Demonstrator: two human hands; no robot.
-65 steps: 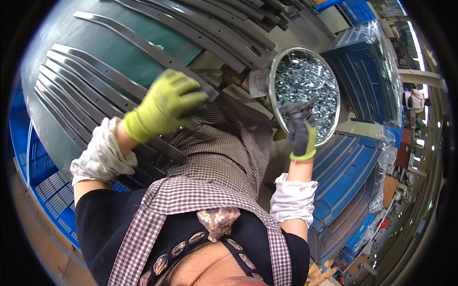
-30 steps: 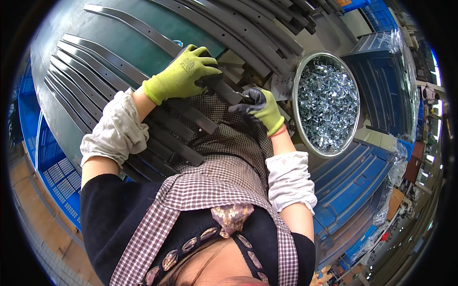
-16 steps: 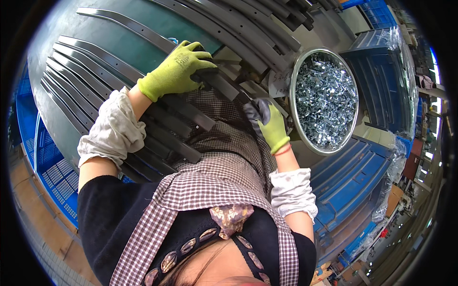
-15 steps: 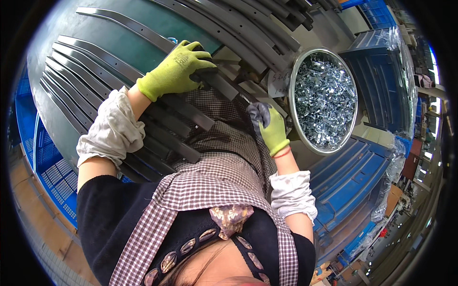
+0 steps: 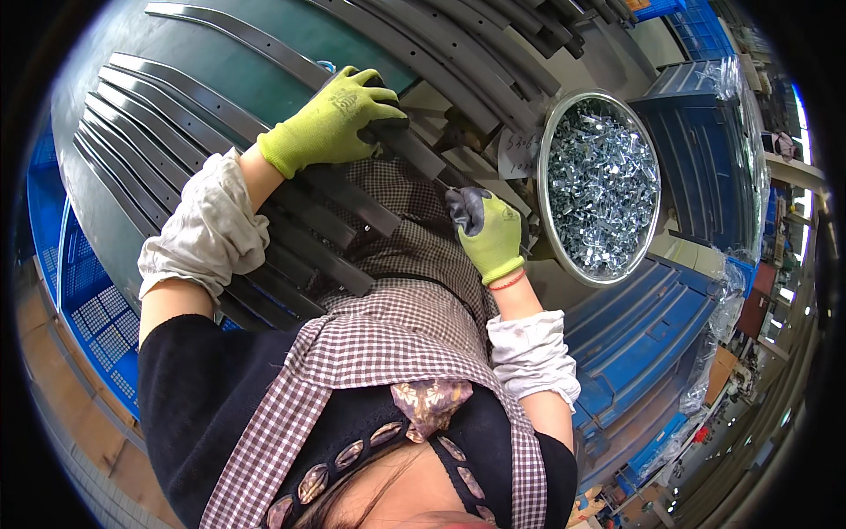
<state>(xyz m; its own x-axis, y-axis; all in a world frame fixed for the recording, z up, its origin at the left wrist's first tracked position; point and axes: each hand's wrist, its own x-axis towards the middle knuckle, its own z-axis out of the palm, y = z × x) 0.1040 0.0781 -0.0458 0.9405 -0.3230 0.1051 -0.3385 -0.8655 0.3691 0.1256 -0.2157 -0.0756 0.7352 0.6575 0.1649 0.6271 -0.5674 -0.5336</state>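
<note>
I see the dark bar (image 5: 421, 157) angled across the desk (image 5: 211, 57), near end out past the edge over the checked apron (image 5: 414, 309). Left hand (image 5: 339, 119) clamped on it, close to that end. Right hand (image 5: 489, 231) curled just beside the tip; can't tell from here if it grips anything. More dark bars (image 5: 163, 110) lined up alongside. Round bowl (image 5: 600, 282) of shiny metal clips (image 5: 604, 189) near the right hand.

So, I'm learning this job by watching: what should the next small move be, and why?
Probably brace the dark metal strip firmly with the left hand, which grips it near one end, because the right hand is curled just beyond that end.
</note>
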